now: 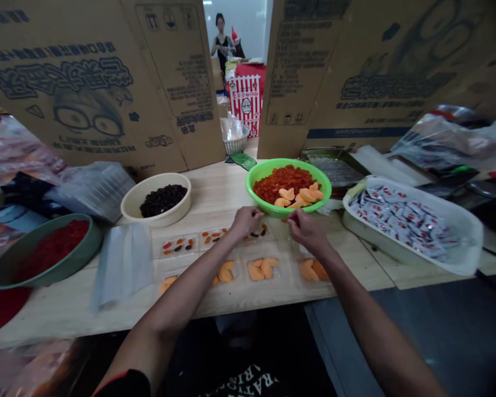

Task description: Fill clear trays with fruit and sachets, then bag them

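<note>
From the head view, the left hand (244, 222) and right hand (308, 230) bring their fingers (294, 216) together, pinched just below the rim of a green plastic bowl (248, 184) of dried orange slices, kept within easy reach; whether they hold anything is hidden. Behind the fingers, four plastic trays (242, 286) hold orange slices; just left of them, three smaller trays (177, 246) hold mixed small pieces

Behind the plastic trays (242, 273) on the surface (217, 193), a raisin bowl (134, 201) stands left of a fruit basin (281, 161), with a sachet tub (458, 215) rightmost.
</note>
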The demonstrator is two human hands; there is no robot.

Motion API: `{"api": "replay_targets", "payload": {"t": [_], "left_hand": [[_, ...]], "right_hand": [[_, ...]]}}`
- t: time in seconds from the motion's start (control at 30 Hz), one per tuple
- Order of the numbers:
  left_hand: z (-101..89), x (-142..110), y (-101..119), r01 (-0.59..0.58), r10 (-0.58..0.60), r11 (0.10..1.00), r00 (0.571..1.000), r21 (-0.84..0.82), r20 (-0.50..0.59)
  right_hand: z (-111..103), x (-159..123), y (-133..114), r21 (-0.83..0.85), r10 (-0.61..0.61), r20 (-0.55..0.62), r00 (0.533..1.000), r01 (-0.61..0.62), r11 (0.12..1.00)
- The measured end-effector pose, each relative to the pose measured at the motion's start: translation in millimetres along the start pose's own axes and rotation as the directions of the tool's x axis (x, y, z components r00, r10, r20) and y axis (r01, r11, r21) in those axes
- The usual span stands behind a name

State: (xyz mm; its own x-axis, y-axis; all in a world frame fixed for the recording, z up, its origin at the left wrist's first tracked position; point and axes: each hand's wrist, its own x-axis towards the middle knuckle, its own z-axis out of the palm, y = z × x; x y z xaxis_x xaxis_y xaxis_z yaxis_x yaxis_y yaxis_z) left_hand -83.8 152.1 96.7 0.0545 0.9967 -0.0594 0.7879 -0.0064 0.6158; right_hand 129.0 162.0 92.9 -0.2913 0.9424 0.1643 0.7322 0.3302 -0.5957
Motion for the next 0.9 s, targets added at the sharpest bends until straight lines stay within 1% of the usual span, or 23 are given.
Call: {"api": "replay_targets", "payload": {"t": [0.03, 0.1, 0.17, 0.2, 0.27, 0.37, 0.47, 0.57, 0.63, 0.7, 0.8, 0.9], "left_hand": [[1.9, -0.4, -1.1, -0.003, 0.004, 0.999, 1.0, 0.035, -0.021], [7.7, -2.3, -3.1, -0.038, 0.04, 0.995, 0.999, 0.096, -0.016], [14.1, -4.2, -4.6, -0.09, 0.089, 0.986, 0.996, 0.138, 0.016], [16.6, -4.7, -5.4, -0.111, 0.108, 0.982, 0.994, 0.155, 0.029], [19.0, -4.1, -7.0, -0.144, 0.136, 0.972, 0.989, 0.183, 0.057], [17.2, -1.6, -9.3, -0.18, 0.159, 0.959, 0.981, 0.219, 0.111], [13.7, -1.0, -10.5, -0.171, 0.141, 0.949, 0.981, 0.263, 0.13], [11.4, -3.3, -10.6, -0.108, 0.082, 0.947, 0.992, 0.303, 0.097], [10.9, -5.8, -10.5, -0.059, 0.045, 0.95, 0.998, 0.308, 0.053], [12.2, -8.8, -10.2, -0.031, 0.023, 0.957, 0.999, 0.289, 0.031], [17.4, -13.8, -10.8, -0.039, 0.022, 0.97, 0.997, 0.241, 0.075], [20.6, -18.9, -14.6, -0.06, 0.035, 0.977, 0.991, 0.203, 0.126]], "right_hand": [[-9.9, -1.5, 9.8, -0.025, 0.035, -0.017, 0.999, -0.036, 0.999], [-26.6, -3.6, 28.8, -0.082, 0.099, -0.035, 0.994, -0.102, 0.991], [-35.4, -4.9, 43.1, -0.127, 0.132, -0.023, 0.991, -0.134, 0.983], [-36.2, -5.4, 47.1, -0.141, 0.132, 0.002, 0.991, -0.131, 0.981], [-31.2, -6.6, 48.4, -0.162, 0.119, 0.079, 0.99, -0.105, 0.981], [-13.5, -9.5, 37.5, -0.218, 0.104, 0.164, 0.981, -0.067, 0.974], [3.0, -13.0, 24.0, -0.336, 0.112, 0.181, 0.977, -0.045, 0.941], [5.9, -14.5, 19.9, -0.402, 0.141, 0.186, 0.972, -0.055, 0.914], [-1.4, -13.2, 24.8, -0.381, 0.157, 0.184, 0.97, -0.077, 0.921], [-13.8, -10.9, 35.1, -0.345, 0.165, 0.188, 0.968, -0.092, 0.934], [-32.8, -10.3, 56.2, -0.306, 0.2, 0.167, 0.965, -0.142, 0.942], [-40.8, -18.9, 74.7, -0.324, 0.303, 0.109, 0.947, -0.254, 0.911]]}}
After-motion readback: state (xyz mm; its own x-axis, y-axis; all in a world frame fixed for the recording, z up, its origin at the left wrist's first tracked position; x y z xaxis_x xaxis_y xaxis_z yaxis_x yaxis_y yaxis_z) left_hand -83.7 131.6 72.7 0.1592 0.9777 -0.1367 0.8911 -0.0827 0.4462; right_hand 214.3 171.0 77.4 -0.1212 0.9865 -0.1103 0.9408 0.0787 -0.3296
